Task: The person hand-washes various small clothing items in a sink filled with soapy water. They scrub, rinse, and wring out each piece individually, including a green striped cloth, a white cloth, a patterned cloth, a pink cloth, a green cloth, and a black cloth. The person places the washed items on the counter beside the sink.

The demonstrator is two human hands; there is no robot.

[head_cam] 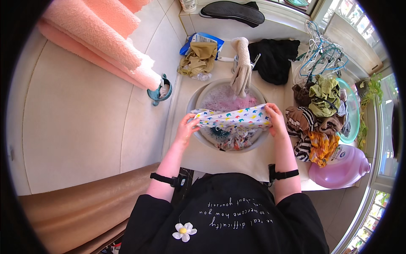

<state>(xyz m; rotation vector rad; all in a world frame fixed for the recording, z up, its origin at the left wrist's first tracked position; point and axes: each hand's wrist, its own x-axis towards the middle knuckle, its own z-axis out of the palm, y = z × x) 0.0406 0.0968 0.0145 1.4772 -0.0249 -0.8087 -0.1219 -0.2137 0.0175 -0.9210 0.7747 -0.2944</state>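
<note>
A white cloth (234, 118) with a colourful print is stretched sideways between my hands, over a round basin (194, 135) of sudsy water. My left hand (187, 125) pinches its left end. At the right end, my right hand (275, 119) grips the fabric between thumb and fingers. Pink fabric (242, 102) lies in the foam at the far side of the basin. Patterned fabric (238, 139) and something dark teal (219, 132) sit in the near part. A beige knitted glove or sock (241, 76) hangs over the faucet, its lower end above the water.
Khaki cloth (199, 58) and a blue packet (219, 41) lie back left, black cloth (271, 60) back right. On the right are tangled hangers (320, 54), piled clothes (323, 95), a green basin (356, 111) and a pink detergent bottle (339, 170). A pink towel (104, 41) hangs left.
</note>
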